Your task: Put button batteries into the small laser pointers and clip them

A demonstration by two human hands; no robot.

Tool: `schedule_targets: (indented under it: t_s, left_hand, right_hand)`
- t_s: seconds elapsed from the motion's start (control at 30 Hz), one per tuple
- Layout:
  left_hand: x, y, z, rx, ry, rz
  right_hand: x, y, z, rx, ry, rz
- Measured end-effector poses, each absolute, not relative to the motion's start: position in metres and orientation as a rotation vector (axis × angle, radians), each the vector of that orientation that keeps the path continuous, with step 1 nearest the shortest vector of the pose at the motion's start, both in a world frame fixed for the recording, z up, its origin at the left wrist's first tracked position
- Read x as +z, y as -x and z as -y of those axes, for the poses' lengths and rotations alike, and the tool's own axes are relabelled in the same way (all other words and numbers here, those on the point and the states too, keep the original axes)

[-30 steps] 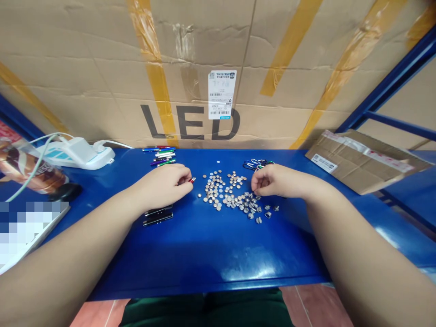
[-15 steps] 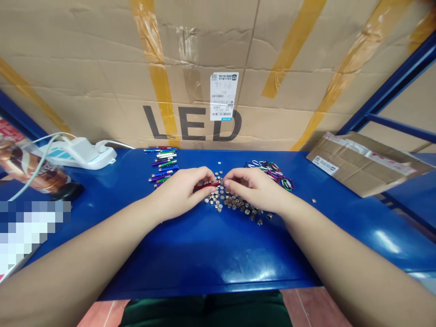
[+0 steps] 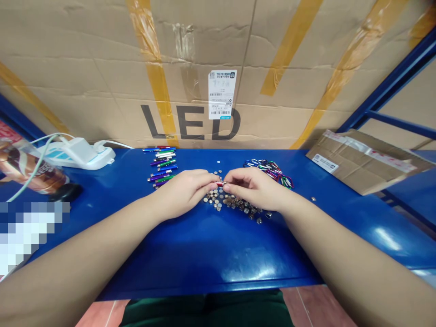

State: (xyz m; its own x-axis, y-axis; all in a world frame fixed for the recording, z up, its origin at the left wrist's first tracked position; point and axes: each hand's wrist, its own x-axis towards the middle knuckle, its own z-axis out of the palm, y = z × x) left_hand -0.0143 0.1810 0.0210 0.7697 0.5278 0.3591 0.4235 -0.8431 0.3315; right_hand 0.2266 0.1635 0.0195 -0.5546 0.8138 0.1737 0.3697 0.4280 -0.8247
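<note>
My left hand (image 3: pixel 185 190) and my right hand (image 3: pixel 254 187) meet fingertip to fingertip over a pile of small silver button cells (image 3: pixel 235 203) on the blue table (image 3: pixel 218 245). Between them they pinch a small red tube (image 3: pixel 220 184), of which only a short bit shows. Both hands have their fingers closed. Behind my left hand lies a row of coloured tubes (image 3: pixel 162 164) like it. Behind my right hand lies a heap of coloured carabiner clips (image 3: pixel 272 170).
A big cardboard box marked LED (image 3: pixel 190 72) stands along the back of the table. A white power strip (image 3: pixel 80 154) and a brown packet (image 3: pixel 27 165) lie at the left. A flat carton (image 3: pixel 364 161) rests at the right. One loose cell (image 3: pixel 313 199) lies apart.
A second ago my hands were apart, the left holding the red tube, the right at the cells. They came together over the pile and now both pinch the tube.
</note>
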Motion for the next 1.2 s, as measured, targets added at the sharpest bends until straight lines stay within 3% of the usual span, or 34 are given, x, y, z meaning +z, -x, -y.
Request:
schedule_targets:
  t_s: [0.47,0.63,0.9,1.07,1.2]
  left_hand:
    - [0.031,0.012,-0.18,0.399,-2.272,-0.888]
    - [0.023,0.015,-0.184,0.287,-1.839,-0.941]
    - [0.022,0.021,-0.185,0.567,-2.294,-0.909]
    - [0.024,0.02,-0.189,0.456,-2.51,-0.839]
    - [0.027,0.02,-0.188,0.349,-2.337,-0.876]
  right_hand:
    - [0.021,-0.229,-0.164,0.37,0.722,2.454]
    - [0.024,-0.225,-0.163,0.058,0.642,2.574]
    - [0.021,-0.227,-0.163,0.361,0.841,2.436]
    - [0.02,-0.229,-0.165,0.385,0.848,2.425]
    - [0.021,-0.229,-0.165,0.26,0.777,2.507]
